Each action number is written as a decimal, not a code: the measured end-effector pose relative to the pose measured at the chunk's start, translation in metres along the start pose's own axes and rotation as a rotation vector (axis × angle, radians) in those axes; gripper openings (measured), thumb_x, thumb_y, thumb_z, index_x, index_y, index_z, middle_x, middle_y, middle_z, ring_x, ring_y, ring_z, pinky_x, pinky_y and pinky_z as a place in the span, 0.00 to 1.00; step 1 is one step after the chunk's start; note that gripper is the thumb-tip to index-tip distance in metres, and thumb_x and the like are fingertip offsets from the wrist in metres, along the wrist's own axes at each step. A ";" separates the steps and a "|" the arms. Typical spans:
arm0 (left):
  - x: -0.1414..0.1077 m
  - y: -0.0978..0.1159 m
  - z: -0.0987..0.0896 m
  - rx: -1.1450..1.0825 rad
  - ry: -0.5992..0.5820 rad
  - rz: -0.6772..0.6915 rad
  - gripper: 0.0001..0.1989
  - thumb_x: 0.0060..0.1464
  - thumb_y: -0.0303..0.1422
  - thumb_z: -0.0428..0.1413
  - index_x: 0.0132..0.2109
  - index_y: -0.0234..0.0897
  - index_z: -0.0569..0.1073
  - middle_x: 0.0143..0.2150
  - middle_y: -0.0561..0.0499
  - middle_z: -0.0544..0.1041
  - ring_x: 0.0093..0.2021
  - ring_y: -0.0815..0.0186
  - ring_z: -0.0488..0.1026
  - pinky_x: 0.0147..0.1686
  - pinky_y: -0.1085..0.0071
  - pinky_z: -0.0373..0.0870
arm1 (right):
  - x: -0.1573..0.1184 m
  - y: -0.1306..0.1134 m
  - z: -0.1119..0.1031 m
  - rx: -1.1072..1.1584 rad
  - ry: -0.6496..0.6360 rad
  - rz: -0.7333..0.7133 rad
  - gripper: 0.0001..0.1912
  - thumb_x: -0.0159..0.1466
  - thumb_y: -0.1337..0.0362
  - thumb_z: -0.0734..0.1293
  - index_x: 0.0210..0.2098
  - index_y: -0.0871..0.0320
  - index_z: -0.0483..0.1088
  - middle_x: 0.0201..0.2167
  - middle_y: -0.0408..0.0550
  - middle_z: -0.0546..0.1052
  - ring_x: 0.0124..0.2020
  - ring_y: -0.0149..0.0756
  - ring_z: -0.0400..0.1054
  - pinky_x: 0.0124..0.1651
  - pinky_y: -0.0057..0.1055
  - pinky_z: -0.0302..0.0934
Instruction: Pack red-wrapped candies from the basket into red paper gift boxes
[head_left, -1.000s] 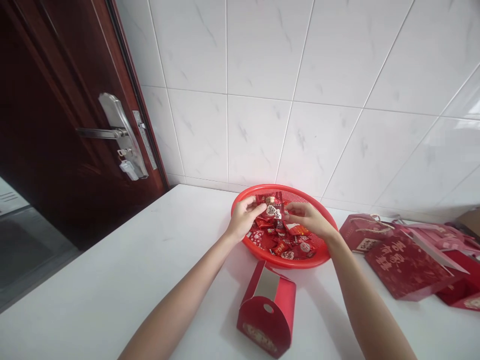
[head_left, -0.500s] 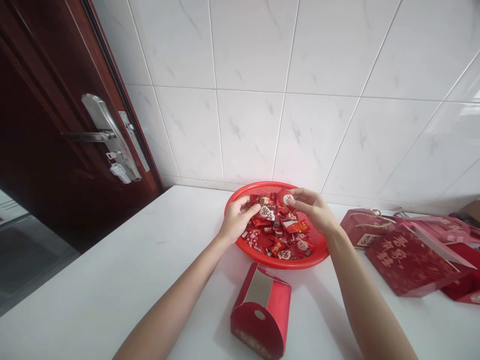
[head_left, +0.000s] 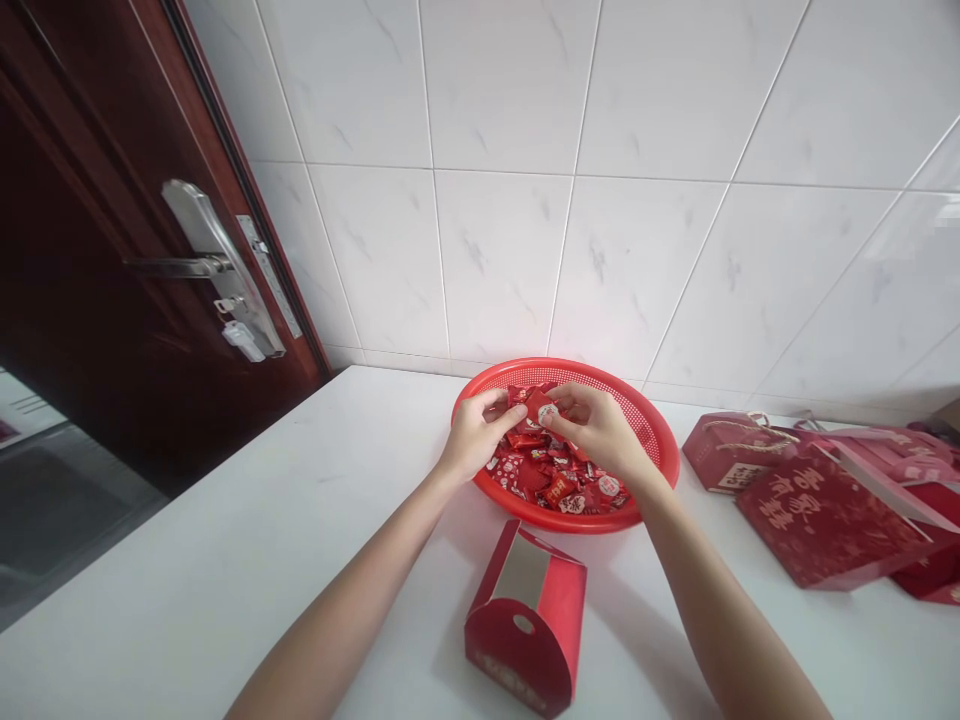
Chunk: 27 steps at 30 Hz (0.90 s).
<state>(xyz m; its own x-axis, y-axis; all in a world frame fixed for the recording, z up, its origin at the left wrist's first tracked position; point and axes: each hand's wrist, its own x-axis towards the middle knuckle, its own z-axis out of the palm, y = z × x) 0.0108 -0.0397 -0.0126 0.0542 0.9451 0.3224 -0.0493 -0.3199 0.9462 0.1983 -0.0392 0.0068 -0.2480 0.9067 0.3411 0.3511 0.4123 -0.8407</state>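
Red packets (head_left: 538, 406): left hand (head_left: 472, 442) and right hand (head_left: 601, 432) are pinching them between fingertips; basket (head_left: 585, 524) is sitting beneath the fingers. Probably weighing little, flexing, slipping easily; wrapper edges likely offering best purchase.

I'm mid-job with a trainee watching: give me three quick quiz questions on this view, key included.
1. True or false: the red basket stands nearer the tiled wall than the red box with the oval hole does.
2. What does the right hand hold, close to the left hand?
3. Fill in: the keys hang on the ____, at the left of the picture.

Key:
1. True.
2. A red packet with a round white label.
3. Door.
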 end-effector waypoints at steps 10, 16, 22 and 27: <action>0.000 -0.003 -0.001 0.017 -0.018 0.002 0.14 0.49 0.43 0.67 0.38 0.37 0.81 0.39 0.47 0.85 0.42 0.54 0.81 0.46 0.61 0.75 | 0.003 0.003 -0.025 0.012 -0.010 0.054 0.15 0.64 0.51 0.66 0.39 0.56 0.74 0.34 0.49 0.80 0.37 0.43 0.76 0.40 0.38 0.71; 0.001 -0.004 -0.001 0.053 -0.011 0.028 0.13 0.49 0.43 0.67 0.33 0.38 0.79 0.36 0.49 0.83 0.40 0.56 0.80 0.43 0.63 0.74 | 0.005 0.025 -0.052 -0.624 -0.373 0.278 0.10 0.57 0.71 0.64 0.31 0.55 0.76 0.36 0.48 0.81 0.40 0.44 0.75 0.41 0.36 0.66; 0.000 -0.003 -0.001 0.067 -0.005 0.010 0.12 0.49 0.42 0.66 0.33 0.37 0.79 0.35 0.49 0.83 0.39 0.57 0.79 0.43 0.64 0.73 | -0.001 0.038 -0.051 -0.719 -0.520 0.451 0.24 0.51 0.78 0.63 0.41 0.52 0.81 0.44 0.53 0.82 0.44 0.52 0.76 0.39 0.39 0.67; 0.000 -0.004 -0.001 0.061 -0.012 0.003 0.13 0.49 0.43 0.66 0.34 0.37 0.79 0.36 0.48 0.83 0.40 0.56 0.79 0.44 0.63 0.73 | 0.000 0.044 -0.051 -0.709 -0.535 0.440 0.35 0.48 0.78 0.65 0.53 0.48 0.77 0.52 0.51 0.79 0.49 0.52 0.75 0.41 0.37 0.67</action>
<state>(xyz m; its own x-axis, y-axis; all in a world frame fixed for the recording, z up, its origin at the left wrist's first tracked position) 0.0104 -0.0388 -0.0160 0.0663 0.9432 0.3257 0.0115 -0.3271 0.9449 0.2601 -0.0164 -0.0088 -0.2802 0.9040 -0.3229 0.9254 0.1648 -0.3413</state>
